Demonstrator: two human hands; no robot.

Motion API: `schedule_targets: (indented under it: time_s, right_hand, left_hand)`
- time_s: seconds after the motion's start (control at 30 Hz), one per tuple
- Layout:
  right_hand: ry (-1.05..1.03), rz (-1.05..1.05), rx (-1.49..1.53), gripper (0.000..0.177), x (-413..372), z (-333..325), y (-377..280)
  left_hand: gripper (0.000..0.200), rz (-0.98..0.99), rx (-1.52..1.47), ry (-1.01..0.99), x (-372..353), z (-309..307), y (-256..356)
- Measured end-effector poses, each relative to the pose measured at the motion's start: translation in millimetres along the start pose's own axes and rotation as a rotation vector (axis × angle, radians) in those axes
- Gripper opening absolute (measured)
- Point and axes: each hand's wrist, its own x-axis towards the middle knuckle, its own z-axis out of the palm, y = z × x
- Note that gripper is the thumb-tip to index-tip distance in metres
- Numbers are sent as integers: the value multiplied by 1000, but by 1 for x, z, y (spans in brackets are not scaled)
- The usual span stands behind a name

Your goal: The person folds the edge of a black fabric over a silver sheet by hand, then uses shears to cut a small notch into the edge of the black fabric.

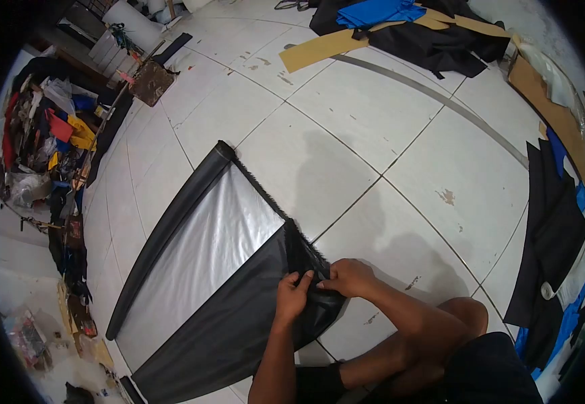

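Observation:
Black sheet material (pixel 218 330) lies on the floor in front of me, with its silvery underside (pixel 205 249) showing beside a long black roll (pixel 171 229). My left hand (pixel 294 296) pinches the gathered black sheet near its frayed right edge. Just to the right, my right hand (pixel 348 278) has its fingers closed on the same edge. The two hands are close together, with folded sheet between them. The fingertips partly hide the gripped edge.
White floor tiles (pixel 346 148) surround the sheet. Mixed scraps (pixel 57 128) are piled at left. Black pieces (pixel 434 50), a blue cloth (pixel 380 11) and tan strips (pixel 319 50) lie at the top. A long grey strip (pixel 434 94) curves toward black sheets (pixel 548 229) at right.

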Motion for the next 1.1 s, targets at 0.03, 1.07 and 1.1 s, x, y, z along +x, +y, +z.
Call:
schedule_targets:
  time_s: [0.03,1.07,1.1]
  right_hand:
    - [-15,12,9,36,0,-1,-1]
    - [105,-16,130,37,4,12,-6]
    - [100,-14,134,37,4,11,-6]
  left_hand:
    - [35,-6,-8,5,-1,1,0]
    - [45,99,135,30,0,-2,-10]
    - [44,95,125,45,0,-2,-9]
